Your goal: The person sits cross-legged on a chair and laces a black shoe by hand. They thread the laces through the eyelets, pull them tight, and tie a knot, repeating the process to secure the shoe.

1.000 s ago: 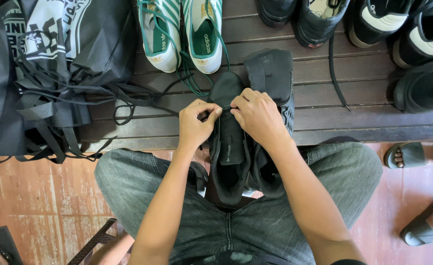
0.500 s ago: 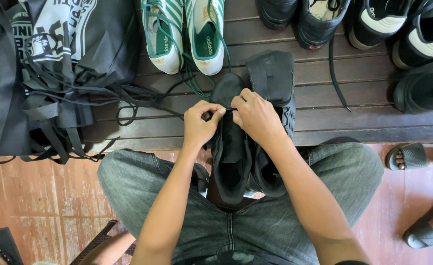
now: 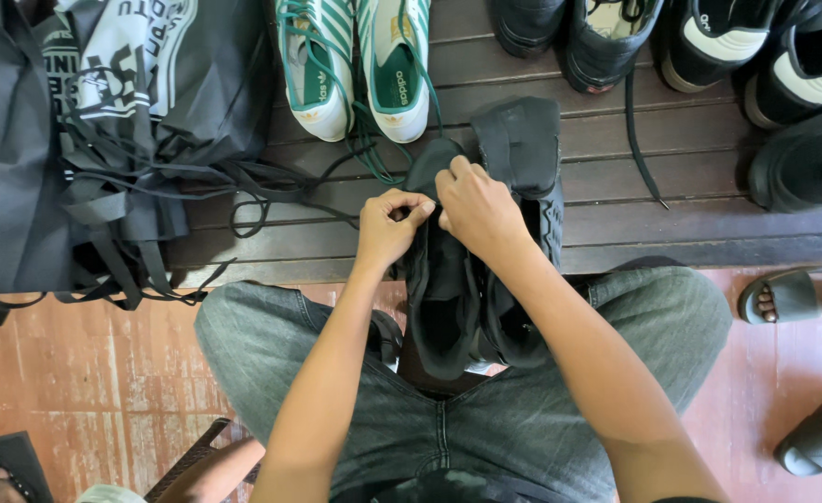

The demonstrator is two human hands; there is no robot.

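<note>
1. Head view: the left hand (image 3: 387, 228) and right hand (image 3: 476, 210) pinch closed on the front of a black shoe (image 3: 448, 279), which lies with a 2nd black shoe (image 3: 523, 186) across the lap and the wooden bench (image 3: 616, 224).
2. Green-and-white shoes (image 3: 355, 65) stand just beyond; dark drawstring bags (image 3: 85, 140) lie left.

Items we cannot fully read:
- Black shoes (image 3: 467, 298): toe area covered by our left hand (image 3: 387, 228) and right hand (image 3: 476, 210); what the fingertips pinch is hidden between them.
- Green-and-white shoes (image 3: 355, 74): heels cut off by top edge.
- Dark shoes (image 3: 709, 47): upper parts out of frame.
- Grey bags (image 3: 20, 168): cut off at left and top.
- Sandalled foot (image 3: 783, 298): only the front shows.
- Grey sandal (image 3: 816, 447): cropped at right edge.
</note>
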